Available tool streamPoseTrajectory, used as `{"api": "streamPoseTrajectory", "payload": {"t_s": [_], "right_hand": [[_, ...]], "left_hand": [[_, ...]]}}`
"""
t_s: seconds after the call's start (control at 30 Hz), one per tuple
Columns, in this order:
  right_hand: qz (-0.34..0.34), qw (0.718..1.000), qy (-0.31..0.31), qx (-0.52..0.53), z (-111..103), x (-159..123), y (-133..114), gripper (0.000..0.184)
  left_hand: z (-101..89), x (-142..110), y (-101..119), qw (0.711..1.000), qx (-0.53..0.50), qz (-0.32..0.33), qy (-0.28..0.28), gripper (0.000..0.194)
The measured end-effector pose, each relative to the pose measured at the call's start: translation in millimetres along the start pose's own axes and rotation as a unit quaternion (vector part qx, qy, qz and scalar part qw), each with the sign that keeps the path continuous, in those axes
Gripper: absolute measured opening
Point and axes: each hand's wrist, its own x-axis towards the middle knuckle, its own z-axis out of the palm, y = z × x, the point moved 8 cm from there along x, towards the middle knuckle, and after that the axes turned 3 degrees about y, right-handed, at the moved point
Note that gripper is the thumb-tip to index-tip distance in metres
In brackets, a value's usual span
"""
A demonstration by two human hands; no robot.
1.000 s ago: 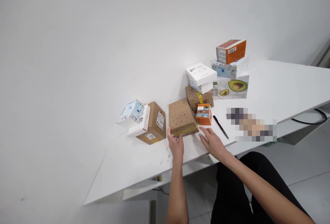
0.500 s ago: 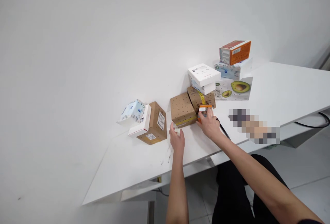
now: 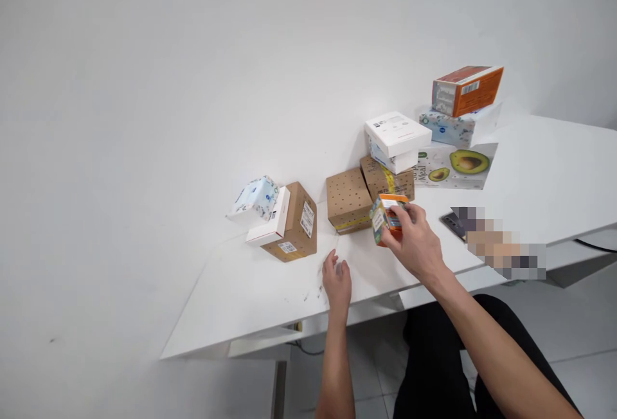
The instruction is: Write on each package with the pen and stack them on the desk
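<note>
My right hand (image 3: 414,242) grips a small orange and green box (image 3: 379,221), thumb on the near side and fingers over its top. Behind that box stand two brown dotted cardboard boxes, a left one (image 3: 349,197) and a right one (image 3: 385,178) with yellow tape. My left hand (image 3: 336,281) hovers low over the white table (image 3: 231,297), fingers apart and nothing in them. To its left, a brown labelled carton (image 3: 296,223) sits with a flat white box (image 3: 272,220) leaning on it and a floral tissue pack (image 3: 255,197) beside that.
A white box (image 3: 398,133) lies on another tissue pack atop the right brown box. Further right, an orange box (image 3: 475,91) rests on a tissue pack (image 3: 448,126) above an avocado-printed box (image 3: 456,167). A phone (image 3: 453,225), partly blurred out, lies near the table's front edge.
My right hand has pulled the small box toward me and tilted it, so its green side shows. My left hand has drawn back a little from the brown boxes. The view has shifted slightly.
</note>
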Motion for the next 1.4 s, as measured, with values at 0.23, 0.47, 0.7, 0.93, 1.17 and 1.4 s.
{"api": "streamPoseTrajectory", "payload": {"t_s": [0.23,0.47,0.7,0.93,1.17,1.4], "right_hand": [[-0.159,0.987,-0.024,0.006,33.2,64.1,-76.4,0.039],[-0.197,0.980,0.028,-0.012,47.4,75.1,-56.4,0.045],[-0.133,0.976,-0.094,0.148,66.3,-52.8,23.9,0.028],[-0.045,0.965,-0.092,0.243,77.5,-78.6,56.3,0.021],[-0.011,0.951,-0.085,0.296,71.5,-78.3,55.9,0.020],[0.258,0.839,-0.007,0.478,70.2,-77.5,99.7,0.029]], "left_hand": [[-1.9,-9.9,-0.3,0.999,-0.020,0.004,0.039,0.031],[-97.5,15.5,60.3,0.945,0.068,0.231,0.219,0.021],[-197.7,147.1,74.9,0.955,0.171,-0.042,0.238,0.087],[-175.6,197.7,72.3,0.966,0.189,-0.140,0.104,0.079],[-189.2,128.4,139.3,0.969,0.095,0.095,0.208,0.069],[-78.8,-8.1,107.3,0.976,0.015,0.218,-0.012,0.063]]}}
